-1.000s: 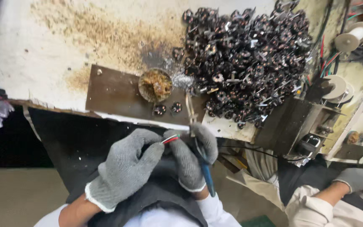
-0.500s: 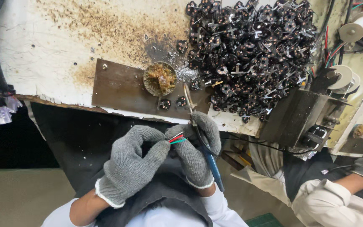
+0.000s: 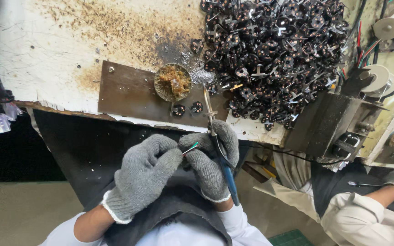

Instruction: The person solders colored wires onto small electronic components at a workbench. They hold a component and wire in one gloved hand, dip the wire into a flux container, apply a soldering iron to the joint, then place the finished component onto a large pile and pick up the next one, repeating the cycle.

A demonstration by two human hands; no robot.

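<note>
Two grey knitted gloves are worn on the hands. The left hand is curled, and thin coloured wires are pinched at its fingertips. The wires are held just below the edge of the bench, between the two hands. The right hand is closed around a soldering iron with a blue handle, and the wires are touched by this hand too. The metal tip of the iron is pointed up over the bench edge. Near the tip, a small round dish full of brown stuff is set on a dark brown plate. Two small black round parts are laid just below the dish. A big heap of the same black parts is piled on the right side of the bench. The white bench top is stained brown. At the right edge, the arm of another person in a grey glove is seen.
</note>
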